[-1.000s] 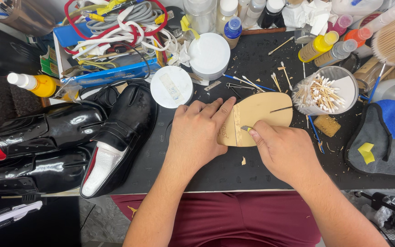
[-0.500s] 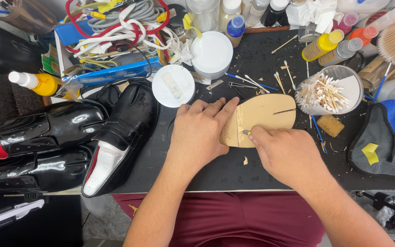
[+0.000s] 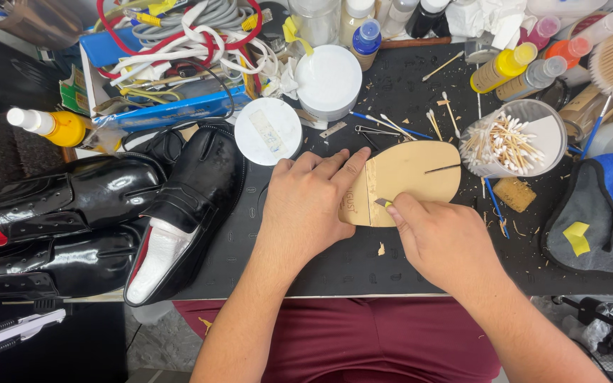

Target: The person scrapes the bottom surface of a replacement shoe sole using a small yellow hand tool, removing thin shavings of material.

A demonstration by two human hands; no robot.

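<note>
**A:** Top-down over the black mat (image 3: 306,262), and the tan sole piece (image 3: 413,177) lies flat near the middle, rounded toe end pointing off to the person's right, cut end toward the left. Where's the grip?

**B:** Two hands on it. The left hand (image 3: 306,206) is spread flat, palm down, fingers pressing the left end of the sole piece, pinning rather than grasping. The right hand (image 3: 445,237) is curled closed around a small blade (image 3: 382,202); only the tip and a speck of yellow show past the fingers.

**A:** And the blade against the sole piece?

**B:** The tip touches the sole's near edge, just beside the left index finger. A faint line runs across the piece there, near edge to far edge, square to the long axis. So the long axis runs left to right and the line crosses it.

**A:** So which way does the work lie from the knife hand?

**B:** Directly away from the person's body, up that line. The bulk of the piece stretches to the right of the blade, the pinned stub to the left. Left fingers sit very close to the edge, I'd judge.

**A:** Surroundings?

**B:** Black shoe (image 3: 186,206) left of the hands, cup of cotton swabs (image 3: 505,142) to the right, white lid (image 3: 268,131) just beyond the left hand.
</note>
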